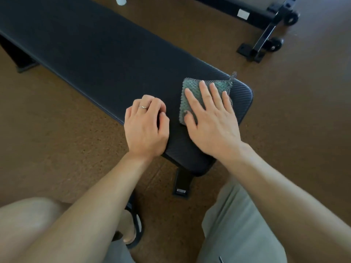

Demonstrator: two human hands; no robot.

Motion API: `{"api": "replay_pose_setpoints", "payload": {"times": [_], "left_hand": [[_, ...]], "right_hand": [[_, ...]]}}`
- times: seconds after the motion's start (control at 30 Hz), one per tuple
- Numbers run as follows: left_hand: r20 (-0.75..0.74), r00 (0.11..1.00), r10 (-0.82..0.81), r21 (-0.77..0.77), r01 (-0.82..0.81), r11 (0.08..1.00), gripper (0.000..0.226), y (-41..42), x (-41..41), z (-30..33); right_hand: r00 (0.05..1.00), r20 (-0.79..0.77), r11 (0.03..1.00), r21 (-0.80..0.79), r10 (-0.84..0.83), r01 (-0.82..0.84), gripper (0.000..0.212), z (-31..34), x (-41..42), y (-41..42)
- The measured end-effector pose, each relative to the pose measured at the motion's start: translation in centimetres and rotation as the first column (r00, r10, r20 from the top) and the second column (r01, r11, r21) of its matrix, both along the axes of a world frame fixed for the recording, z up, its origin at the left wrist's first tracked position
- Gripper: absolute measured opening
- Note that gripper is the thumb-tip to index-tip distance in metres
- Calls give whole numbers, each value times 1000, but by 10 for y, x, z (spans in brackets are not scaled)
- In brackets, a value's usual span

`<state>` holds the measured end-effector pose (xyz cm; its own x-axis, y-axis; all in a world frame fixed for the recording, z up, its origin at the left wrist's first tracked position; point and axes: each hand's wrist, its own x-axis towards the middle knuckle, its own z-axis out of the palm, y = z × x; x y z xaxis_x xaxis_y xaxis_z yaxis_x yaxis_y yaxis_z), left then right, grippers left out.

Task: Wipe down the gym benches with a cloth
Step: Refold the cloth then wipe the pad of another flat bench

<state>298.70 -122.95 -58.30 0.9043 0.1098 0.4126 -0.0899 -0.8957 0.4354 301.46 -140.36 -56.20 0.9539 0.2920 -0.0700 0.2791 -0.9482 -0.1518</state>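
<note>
A: Start big. Where does everything sit?

B: The worktop (91, 46) is a long black padded bench running off to the far left. The cloth (190, 88), a folded grey-green square, lies near its near right corner, its loop tag reaching the far edge

A: And the grips?

B: The right hand (210, 120) lies flat on the cloth, fingers straight, pressing rather than clutching. The left hand (145, 124) rests on the near edge just beside it, fingers curled loosely around nothing

A: What could go wrong?

B: With only a flat palm on it, I'd guess a sweep toward that corner could push the cloth off onto the floor (57, 130), or bunch it on the textured padding so most of the worktop stays unwiped
</note>
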Motion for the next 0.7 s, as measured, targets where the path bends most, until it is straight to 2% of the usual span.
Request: {"api": "replay_pose_setpoints", "payload": {"times": [0.1, 0.17, 0.27, 0.37, 0.43, 0.5, 0.6, 0.7], "left_hand": [[13, 1000, 22, -24, -21, 999, 7, -1, 0, -2], [10, 1000, 27, -29, -26, 999, 8, -2, -1, -1], [-6, 999, 33, -19, -33, 999, 10, -1, -3, -2], [-46, 999, 29, -9, -29, 1000, 13, 0, -3, 0], [-76, 997, 26, -2, -27, 1000, 13, 0, -4, 2], [-96, 995, 18, -8, -19, 1000, 12, -1, -5, 3], [-113, 993, 31, 7, -31, 1000, 11, -2, -4, 5], [-131, 991, 40, 28, -37, 999, 11, -3, 0, 5]], "right_hand": [[998, -23, 998, -19, -66, 65, 60, -1, 51, -13], [994, -39, 995, -5, -100, 100, 60, -1, 46, -8], [998, 2, 997, 41, -60, 60, 60, 5, -36, 10], [998, -46, 994, 103, 42, -37, 56, 8, -99, 14], [997, -36, 993, 99, 63, -59, 55, 4, -79, 0], [1000, 18, 998, 62, -6, 5, 56, 1, -35, -19], [988, -69, 990, 38, -136, 139, 57, 3, 22, -37], [978, -52, 975, 80, -203, 207, 59, 0, 0, -23]]}}
